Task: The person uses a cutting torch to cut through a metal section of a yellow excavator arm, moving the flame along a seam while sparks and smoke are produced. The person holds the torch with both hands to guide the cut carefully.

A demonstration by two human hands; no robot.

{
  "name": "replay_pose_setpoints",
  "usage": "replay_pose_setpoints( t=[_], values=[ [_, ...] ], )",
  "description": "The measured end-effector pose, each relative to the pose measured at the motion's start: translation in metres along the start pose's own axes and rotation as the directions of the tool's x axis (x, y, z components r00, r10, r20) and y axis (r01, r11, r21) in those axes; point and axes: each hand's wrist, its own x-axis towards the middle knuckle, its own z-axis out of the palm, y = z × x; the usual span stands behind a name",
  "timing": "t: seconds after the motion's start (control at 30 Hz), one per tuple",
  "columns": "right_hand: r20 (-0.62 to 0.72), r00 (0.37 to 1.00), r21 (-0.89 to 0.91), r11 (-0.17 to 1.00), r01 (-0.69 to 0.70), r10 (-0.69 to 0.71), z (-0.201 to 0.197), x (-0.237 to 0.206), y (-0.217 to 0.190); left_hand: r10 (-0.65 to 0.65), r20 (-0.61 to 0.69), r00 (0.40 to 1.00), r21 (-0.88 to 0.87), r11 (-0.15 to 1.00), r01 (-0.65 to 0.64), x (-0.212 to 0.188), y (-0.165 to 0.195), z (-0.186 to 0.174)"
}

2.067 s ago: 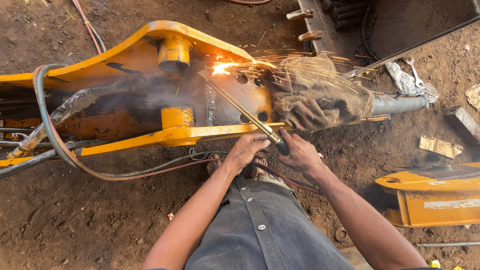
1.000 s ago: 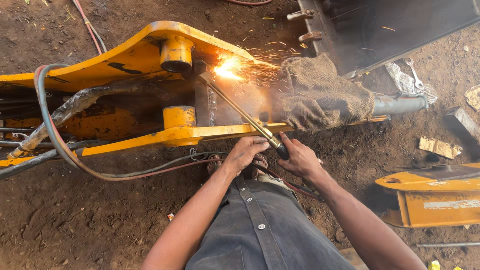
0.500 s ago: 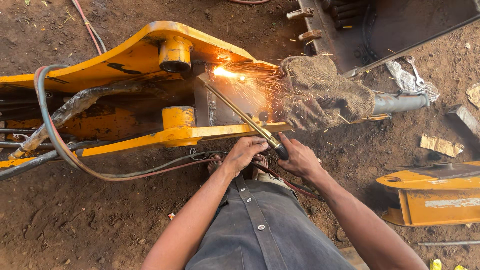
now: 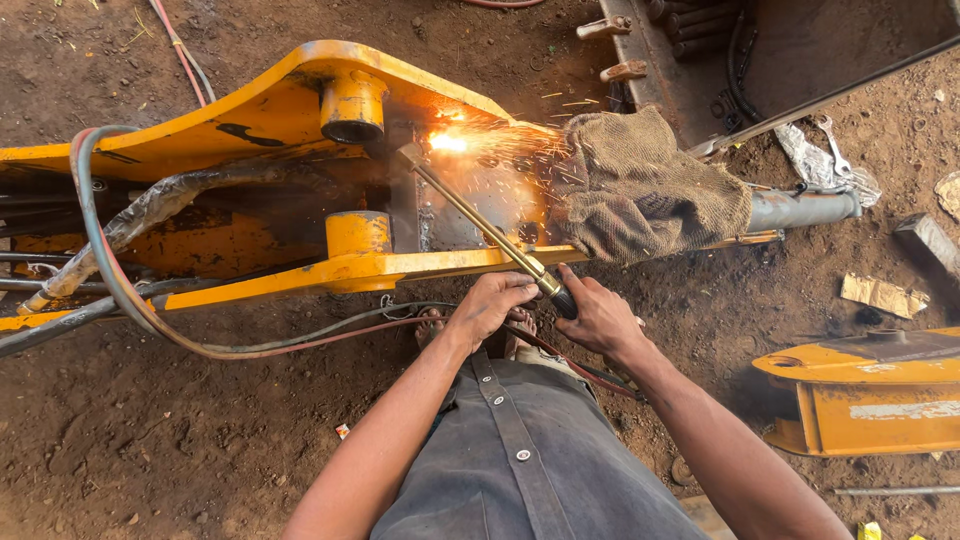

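Cutting torch (image 4: 480, 222), a long brass tube, runs diagonally from both hands up to the yellow steel arm (image 4: 250, 110) lying across the dirt ground (image 4: 150, 440). Its tip sits in the gap between the arm's two plates, where a bright flame (image 4: 447, 143) throws sparks to the right. The left hand (image 4: 490, 305) curls its fingers over the lower end of the tube, pressed together against the near yellow plate's edge. The right hand (image 4: 598, 315) is closed around the dark handle (image 4: 563, 302) just beside it, thumb lying along the top.

A coarse brown sackcloth (image 4: 645, 190) is draped over the grey metal rod (image 4: 805, 210) right of the flame, and the sparks fly against its left edge. Two yellow cylindrical bosses (image 4: 352, 105) stand on the plates to the left of the tube. Black and red hoses (image 4: 110, 280) loop from the arm's left end, pass under the near plate and run on toward the hands. A bare foot (image 4: 432, 325) shows below the near plate, beside the hoses.

At the ground's right edge lies a second yellow steel part (image 4: 870, 390). Above it a flat scrap of tan cardboard (image 4: 884, 295) rests on the dirt, and a spanner (image 4: 832, 135) lies on crumpled silver foil (image 4: 812, 160) near the rod's end. The person's grey buttoned shirt (image 4: 520, 460) fills the bottom middle.
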Motion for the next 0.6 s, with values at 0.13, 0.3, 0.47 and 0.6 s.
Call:
replay_pose_setpoints(
  t=[0.13,0.3,0.47,0.6],
  values=[
    [0.005,1.0,-0.001,1.0,-0.006,0.006,0.0001,0.0003,-0.0002,0.001,0.005,1.0,-0.007,1.0,-0.001,0.0002,0.0013,0.0001],
    [-0.001,1.0,-0.002,1.0,-0.003,0.003,0.0001,0.0,-0.0012,-0.004,0.006,1.0,-0.008,1.0,0.004,0.0008,-0.0014,-0.001],
    [-0.004,1.0,-0.01,1.0,0.019,-0.019,-0.0008,-0.0002,-0.0011,0.009,0.014,1.0,-0.028,1.0,-0.008,0.0012,-0.0041,-0.0025],
    [0.068,0.997,-0.011,0.999,-0.034,0.035,-0.0006,0.0033,-0.0018,0.005,0.011,1.0,-0.019,1.0,-0.005,0.001,-0.0037,-0.0024]
  ],
)
